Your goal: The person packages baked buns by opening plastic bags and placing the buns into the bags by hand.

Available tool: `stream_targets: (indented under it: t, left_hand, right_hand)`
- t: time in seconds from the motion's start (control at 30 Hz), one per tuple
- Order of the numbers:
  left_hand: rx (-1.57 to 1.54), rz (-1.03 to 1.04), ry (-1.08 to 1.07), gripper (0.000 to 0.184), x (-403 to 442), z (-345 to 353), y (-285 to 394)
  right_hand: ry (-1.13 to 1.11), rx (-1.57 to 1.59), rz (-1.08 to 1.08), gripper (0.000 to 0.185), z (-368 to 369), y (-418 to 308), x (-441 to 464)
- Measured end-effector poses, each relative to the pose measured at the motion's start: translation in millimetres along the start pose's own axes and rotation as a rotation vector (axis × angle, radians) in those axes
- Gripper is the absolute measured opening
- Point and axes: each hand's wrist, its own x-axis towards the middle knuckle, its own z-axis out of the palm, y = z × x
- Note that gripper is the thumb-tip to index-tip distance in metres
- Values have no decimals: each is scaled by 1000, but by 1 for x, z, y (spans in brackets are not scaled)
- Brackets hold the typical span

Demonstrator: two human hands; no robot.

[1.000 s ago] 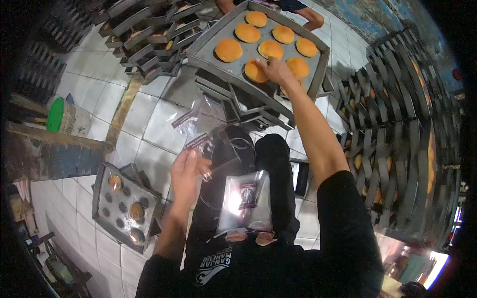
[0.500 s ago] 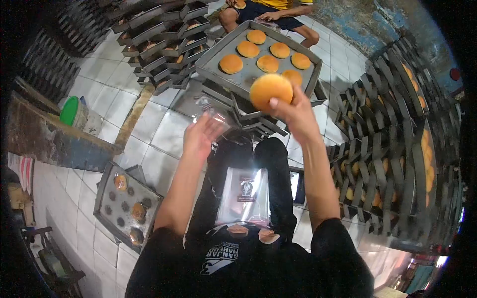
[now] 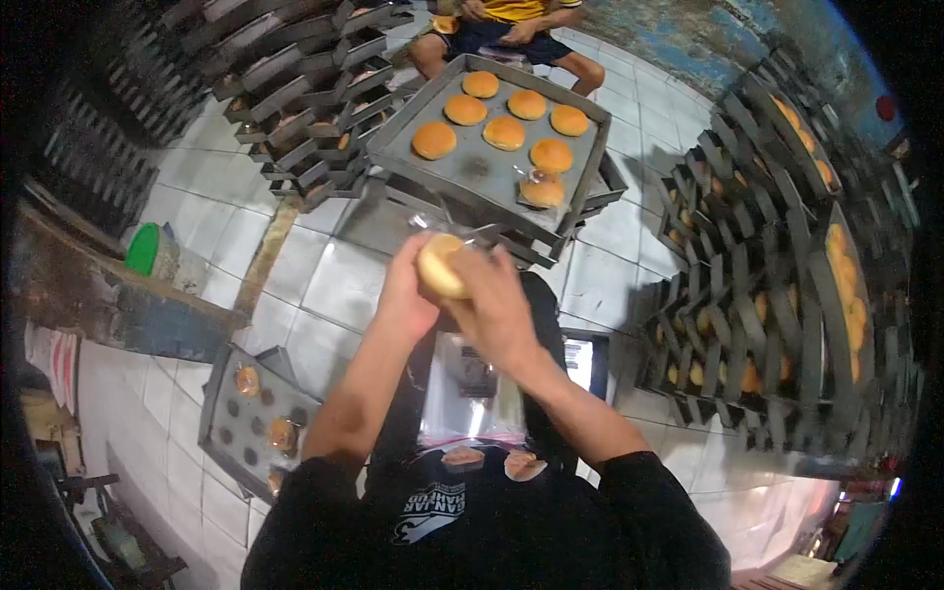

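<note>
Over my lap, my right hand [image 3: 495, 307] is closed around a golden round bun [image 3: 440, 265], which is tipped on edge with its pale side showing. My left hand [image 3: 401, 293] grips a clear plastic bag [image 3: 425, 221] at the bun's left side. Whether the bun is inside the bag cannot be made out. Several bare buns [image 3: 503, 133] and one wrapped bun [image 3: 541, 190] lie on the metal tray [image 3: 479, 169] in front of me. A pile of clear bags [image 3: 472, 398] with a dark printed label rests on my thighs.
A lower tray [image 3: 228, 433] at left holds wrapped buns. Racks of stacked trays stand at right [image 3: 747, 315] and back left [image 3: 315, 108]. A person [image 3: 521, 34] sits behind the bun tray. A phone-like screen [image 3: 580, 364] lies beside my right leg.
My right hand has brought the bun down and left from the tray to my left hand and the bag. My head view has shifted slightly.
</note>
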Motion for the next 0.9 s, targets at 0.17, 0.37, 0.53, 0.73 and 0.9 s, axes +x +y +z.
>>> stream_targets:
  t: [0.17, 0.37, 0.53, 0.73, 0.9]
  left_hand:
    - [185, 246, 262, 52, -24, 18, -23]
    - [-94, 206, 115, 45, 13, -18, -4]
    - [-149, 225, 261, 64, 23, -1, -13]
    - [-15, 171, 224, 70, 29, -17, -11]
    - [-220, 95, 224, 65, 10, -57, 20]
  right_hand:
    - [-105, -140, -24, 64, 28, -6, 10]
    - [-196, 8, -44, 60, 14, 4, 45]
    - [-326, 61, 32, 38, -9, 3, 54]
    - [-367, 498, 225, 13, 3, -8, 23]
    - [-405, 807, 628, 19, -30, -27, 5]
